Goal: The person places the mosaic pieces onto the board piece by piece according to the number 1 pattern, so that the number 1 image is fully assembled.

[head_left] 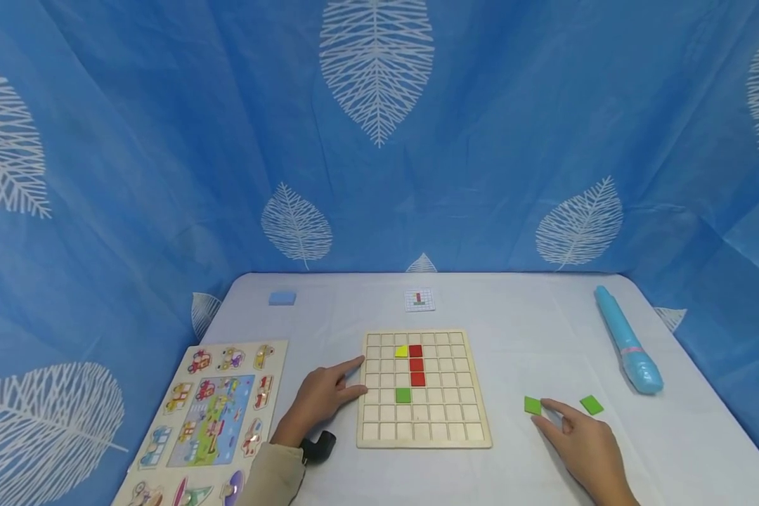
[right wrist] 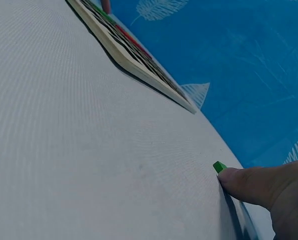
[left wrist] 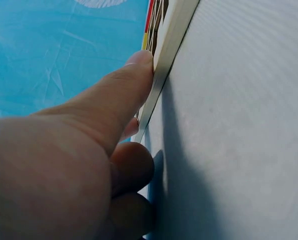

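A square wooden grid board [head_left: 424, 444] lies on the white table. In its cells sit three red tiles [head_left: 417, 365] in a column, a yellow piece [head_left: 402, 351] with a slanted side, and a green tile [head_left: 403, 396]. My left hand [head_left: 322, 395] touches the board's left edge with thumb and forefinger stretched out; the left wrist view has the thumb against the wooden rim [left wrist: 170, 45]. Right of the board, my right hand [head_left: 578, 443] pinches a green square tile [head_left: 532, 405] between thumb and forefinger. Another green tile [head_left: 591, 405] lies on the table beyond that hand.
A small card [head_left: 420, 300] with a printed grid pattern lies behind the board. At the back left is a blue block [head_left: 282, 299]. A wooden vehicle puzzle [head_left: 278, 355] covers the left side. On the right lies a blue microphone-shaped object [head_left: 629, 342]. Blue curtains [head_left: 481, 176] enclose the table.
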The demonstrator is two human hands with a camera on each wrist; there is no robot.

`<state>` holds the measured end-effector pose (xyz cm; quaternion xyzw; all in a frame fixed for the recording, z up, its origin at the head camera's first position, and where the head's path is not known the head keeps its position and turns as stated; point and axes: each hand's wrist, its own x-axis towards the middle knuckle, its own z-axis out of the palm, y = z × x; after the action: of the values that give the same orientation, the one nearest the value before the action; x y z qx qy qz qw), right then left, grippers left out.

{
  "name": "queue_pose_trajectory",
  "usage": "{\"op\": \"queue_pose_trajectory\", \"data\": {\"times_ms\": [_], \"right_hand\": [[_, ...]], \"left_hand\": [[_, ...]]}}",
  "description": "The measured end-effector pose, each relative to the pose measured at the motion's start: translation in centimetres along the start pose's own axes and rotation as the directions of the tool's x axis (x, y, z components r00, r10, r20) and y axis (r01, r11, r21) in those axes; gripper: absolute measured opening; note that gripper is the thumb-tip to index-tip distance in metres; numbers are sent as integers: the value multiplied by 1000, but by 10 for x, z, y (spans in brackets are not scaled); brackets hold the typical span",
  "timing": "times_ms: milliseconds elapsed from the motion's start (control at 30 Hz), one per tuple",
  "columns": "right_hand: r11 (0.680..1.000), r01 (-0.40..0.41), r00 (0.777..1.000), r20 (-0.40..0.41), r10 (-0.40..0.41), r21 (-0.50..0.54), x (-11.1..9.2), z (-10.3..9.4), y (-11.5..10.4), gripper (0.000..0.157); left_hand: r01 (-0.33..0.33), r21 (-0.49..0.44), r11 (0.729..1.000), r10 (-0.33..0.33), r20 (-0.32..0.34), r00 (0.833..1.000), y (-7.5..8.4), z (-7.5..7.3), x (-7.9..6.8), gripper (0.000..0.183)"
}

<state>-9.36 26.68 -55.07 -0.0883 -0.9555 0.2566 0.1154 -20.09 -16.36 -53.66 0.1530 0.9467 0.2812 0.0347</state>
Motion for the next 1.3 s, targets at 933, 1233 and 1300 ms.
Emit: {"op": "queue_pose_trajectory", "data": {"times_ms": [933, 1233, 1300], "right_hand": [[1000, 1, 990, 138, 2, -21, 2, -6, -5, 36], [1000, -4, 989, 148, 1, 20, 2, -5, -10, 39], [1000, 6, 991, 136, -10, 28, 2, -4, -14, 39]], "left_hand": [[-19, -12, 1000, 19, -14, 1000, -2, 2, -1, 61], [-19, -27, 999, 19, -6, 1000, -3, 1, -1, 61], [-17, -24, 1000, 17, -6, 1000, -3, 2, -1, 62]]}}
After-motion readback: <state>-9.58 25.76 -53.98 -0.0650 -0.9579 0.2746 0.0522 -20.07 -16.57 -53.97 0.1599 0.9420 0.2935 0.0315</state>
